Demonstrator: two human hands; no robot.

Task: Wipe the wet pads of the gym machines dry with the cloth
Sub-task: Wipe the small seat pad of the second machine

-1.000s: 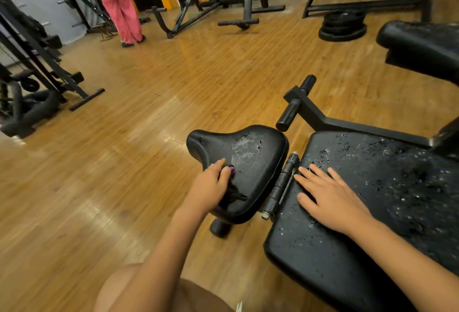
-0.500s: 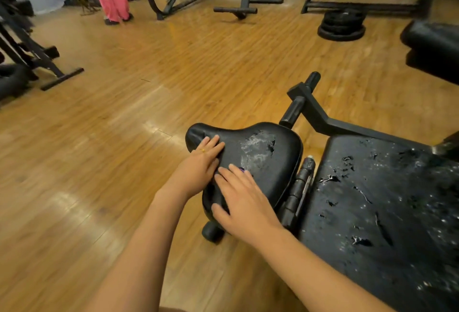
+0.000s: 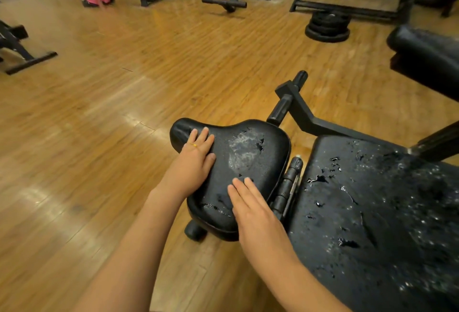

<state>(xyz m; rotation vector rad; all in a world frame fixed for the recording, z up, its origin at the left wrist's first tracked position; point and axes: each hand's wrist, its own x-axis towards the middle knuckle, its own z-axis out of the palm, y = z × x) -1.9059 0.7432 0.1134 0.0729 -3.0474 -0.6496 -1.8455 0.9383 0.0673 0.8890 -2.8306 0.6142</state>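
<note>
Left hand (image 3: 196, 160), right hand (image 3: 250, 207) flat on seat pad (image 3: 250, 152), holding nothing.
Wet big pad (image 3: 372, 212) just right, nearer right hand; no cloth visible.

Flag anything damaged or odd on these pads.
The seat pad has a scuffed grey patch and small tears near its middle; the bench pad beside it shows torn-looking spots and scattered water droplets.

Both arms reach forward, bare. The left hand (image 3: 192, 160) lies flat, palm down, fingers (image 3: 205, 136) straight and slightly spread. The right hand (image 3: 250, 209) is flat too, fingers together, just beside the left and nearer the body.
</note>
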